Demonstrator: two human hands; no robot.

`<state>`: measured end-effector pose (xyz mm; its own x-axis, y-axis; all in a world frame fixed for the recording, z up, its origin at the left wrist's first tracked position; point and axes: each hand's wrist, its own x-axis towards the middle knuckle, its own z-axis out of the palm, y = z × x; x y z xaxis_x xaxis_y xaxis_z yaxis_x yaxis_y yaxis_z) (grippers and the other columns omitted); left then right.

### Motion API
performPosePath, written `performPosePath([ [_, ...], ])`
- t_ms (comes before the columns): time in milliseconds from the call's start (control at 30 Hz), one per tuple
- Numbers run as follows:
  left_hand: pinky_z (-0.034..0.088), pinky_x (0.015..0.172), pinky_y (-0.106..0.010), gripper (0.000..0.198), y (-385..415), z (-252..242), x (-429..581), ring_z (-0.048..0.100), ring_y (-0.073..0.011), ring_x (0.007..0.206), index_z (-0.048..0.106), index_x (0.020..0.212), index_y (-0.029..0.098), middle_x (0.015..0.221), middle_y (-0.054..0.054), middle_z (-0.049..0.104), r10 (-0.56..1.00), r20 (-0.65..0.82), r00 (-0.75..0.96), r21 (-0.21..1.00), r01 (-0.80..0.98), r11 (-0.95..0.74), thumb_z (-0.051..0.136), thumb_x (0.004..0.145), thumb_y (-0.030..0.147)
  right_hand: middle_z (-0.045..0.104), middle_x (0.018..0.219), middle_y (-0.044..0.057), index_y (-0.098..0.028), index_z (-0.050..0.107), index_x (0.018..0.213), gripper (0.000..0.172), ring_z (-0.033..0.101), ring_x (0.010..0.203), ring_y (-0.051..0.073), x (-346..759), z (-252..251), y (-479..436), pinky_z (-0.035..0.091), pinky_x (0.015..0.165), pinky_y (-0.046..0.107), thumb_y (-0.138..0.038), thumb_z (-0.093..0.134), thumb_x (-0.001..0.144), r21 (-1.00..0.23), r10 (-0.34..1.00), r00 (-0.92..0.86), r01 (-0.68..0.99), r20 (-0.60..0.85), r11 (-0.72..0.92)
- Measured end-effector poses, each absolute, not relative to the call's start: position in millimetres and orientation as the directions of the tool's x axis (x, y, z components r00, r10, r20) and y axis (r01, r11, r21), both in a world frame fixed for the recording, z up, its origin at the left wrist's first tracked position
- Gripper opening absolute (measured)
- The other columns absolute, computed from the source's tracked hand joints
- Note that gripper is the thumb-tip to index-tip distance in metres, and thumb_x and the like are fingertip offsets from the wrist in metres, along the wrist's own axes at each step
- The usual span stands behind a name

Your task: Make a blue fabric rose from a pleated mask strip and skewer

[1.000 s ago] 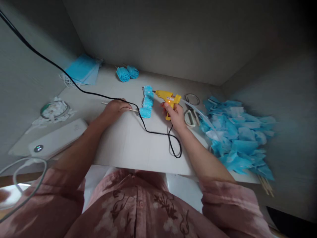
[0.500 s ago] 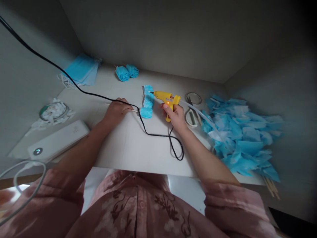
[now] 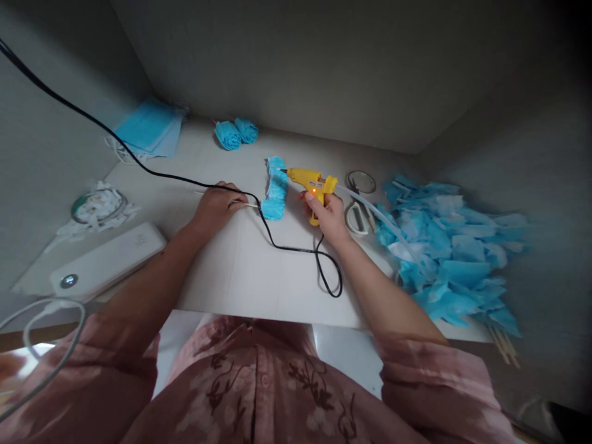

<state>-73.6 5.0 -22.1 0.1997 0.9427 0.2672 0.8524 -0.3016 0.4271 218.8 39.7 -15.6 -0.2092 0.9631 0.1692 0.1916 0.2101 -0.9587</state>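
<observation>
My right hand (image 3: 329,216) grips the handle of a yellow glue gun (image 3: 311,184) whose light glows orange. Its nozzle points left and touches a strip of blue tissue (image 3: 275,187) lying on the white table (image 3: 240,265). My left hand (image 3: 217,205) is closed over a thin wooden stick (image 3: 247,204) that reaches the lower end of the blue strip. The gun's black cord (image 3: 296,249) loops on the table between my hands and runs up to the left.
A heap of cut blue tissue pieces (image 3: 444,246) fills the right side. Scissors (image 3: 358,209) lie beside the gun. Two blue rolled flowers (image 3: 237,132) and folded blue sheets (image 3: 150,126) sit at the back. A white device (image 3: 106,259) and scraps (image 3: 97,206) lie left.
The glue gun's nozzle has moved left onto the blue strip. My left hand has barely shifted on the stick.
</observation>
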Motion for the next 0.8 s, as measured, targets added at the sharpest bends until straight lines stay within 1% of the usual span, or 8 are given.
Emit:
performPosePath([
  [100, 0.048, 0.094, -0.036, 0.025, 5.1, -22.7, -78.9, 0.067, -0.0247, 0.098, 0.081, 0.089, 0.021, 0.097, -0.006, 0.079, 0.939, 0.27, 0.212, 0.467, 0.824, -0.32, 0.058, 0.097, 0.03, 0.064, 0.067, 0.001, -0.02, 0.072, 0.089, 0.064, 0.055, 0.058, 0.014, 219.6, -12.5, 38.3, 0.045, 0.055, 0.029, -0.082, 0.062, 0.081, -0.938, 0.964, -0.209, 0.268, 0.164, 0.218],
  [167, 0.048, 0.093, -0.036, 0.026, 4.1, -22.7, -81.7, 0.068, -0.0249, 0.099, 0.082, 0.089, 0.021, 0.097, -0.006, 0.079, 0.935, 0.279, 0.219, 0.471, 0.817, -0.332, 0.058, 0.097, 0.029, 0.061, 0.065, 0.001, -0.02, 0.07, 0.083, 0.059, 0.054, 0.059, 0.015, 219.9, -9.3, 36.7, 0.045, 0.058, 0.03, -0.079, 0.059, 0.084, -0.895, 0.958, -0.206, 0.36, 0.198, 0.262],
  [267, 0.048, 0.095, -0.037, 0.027, 3.6, -23.3, -82.4, 0.067, -0.0242, 0.097, 0.083, 0.088, 0.02, 0.097, -0.006, 0.078, 0.931, 0.298, 0.213, 0.44, 0.834, -0.332, 0.058, 0.097, 0.027, 0.06, 0.064, 0.002, -0.021, 0.067, 0.077, 0.053, 0.056, 0.064, 0.017, 220.2, -3.7, 33.4, 0.045, 0.066, 0.033, -0.071, 0.056, 0.089, -0.805, 0.942, -0.206, 0.491, 0.265, 0.333],
  [367, 0.048, 0.097, -0.036, 0.026, 5.3, -25.5, -80.4, 0.066, -0.0221, 0.097, 0.085, 0.091, 0.02, 0.097, -0.005, 0.077, 0.926, 0.321, 0.198, 0.408, 0.854, -0.324, 0.059, 0.098, 0.025, 0.061, 0.065, 0.002, -0.021, 0.067, 0.081, 0.048, 0.056, 0.064, 0.018, 220.4, 1.1, 29.9, 0.043, 0.065, 0.033, -0.068, 0.057, 0.089, -0.767, 0.947, -0.216, 0.557, 0.237, 0.319],
  [467, 0.049, 0.094, -0.034, 0.024, 6.9, -27.9, -79.2, 0.066, -0.0215, 0.095, 0.085, 0.094, 0.021, 0.098, -0.005, 0.077, 0.927, 0.322, 0.192, 0.396, 0.862, -0.316, 0.062, 0.098, 0.023, 0.061, 0.065, 0.001, -0.022, 0.064, 0.08, 0.047, 0.054, 0.062, 0.018, 221.0, 5.7, 27.6, 0.042, 0.062, 0.032, -0.067, 0.058, 0.089, -0.757, 0.944, -0.262, 0.571, 0.201, 0.319],
  [567, 0.051, 0.092, -0.036, 0.022, 6.5, -28.2, -79.4, 0.066, -0.0229, 0.094, 0.086, 0.094, 0.021, 0.098, -0.007, 0.077, 0.921, 0.329, 0.208, 0.383, 0.862, -0.332, 0.064, 0.096, 0.023, 0.061, 0.065, 0.002, -0.022, 0.063, 0.075, 0.05, 0.055, 0.064, 0.017, 222.0, 11.8, 26.2, 0.042, 0.061, 0.03, -0.07, 0.058, 0.088, -0.777, 0.937, -0.296, 0.541, 0.183, 0.323],
  [700, 0.052, 0.091, -0.036, 0.02, 4.7, -26.5, -79.1, 0.067, -0.0232, 0.093, 0.086, 0.091, 0.021, 0.096, -0.007, 0.078, 0.917, 0.347, 0.195, 0.406, 0.85, -0.335, 0.066, 0.094, 0.024, 0.058, 0.061, 0.001, -0.02, 0.064, 0.076, 0.06, 0.051, 0.055, 0.015, 222.8, 20.9, 24.3, 0.038, 0.053, 0.028, -0.079, 0.058, 0.083, -0.865, 0.95, -0.306, 0.458, 0.066, 0.208],
  [800, 0.052, 0.091, -0.037, 0.02, 4.2, -26.0, -78.3, 0.067, -0.0246, 0.096, 0.085, 0.091, 0.021, 0.096, -0.007, 0.077, 0.926, 0.335, 0.173, 0.42, 0.853, -0.311, 0.066, 0.094, 0.025, 0.056, 0.058, 0.0, -0.019, 0.066, 0.077, 0.066, 0.048, 0.052, 0.013, 222.4, 25.1, 23.3, 0.036, 0.05, 0.027, -0.085, 0.061, 0.076, -0.893, 0.953, -0.302, 0.424, 0.019, 0.152],
])
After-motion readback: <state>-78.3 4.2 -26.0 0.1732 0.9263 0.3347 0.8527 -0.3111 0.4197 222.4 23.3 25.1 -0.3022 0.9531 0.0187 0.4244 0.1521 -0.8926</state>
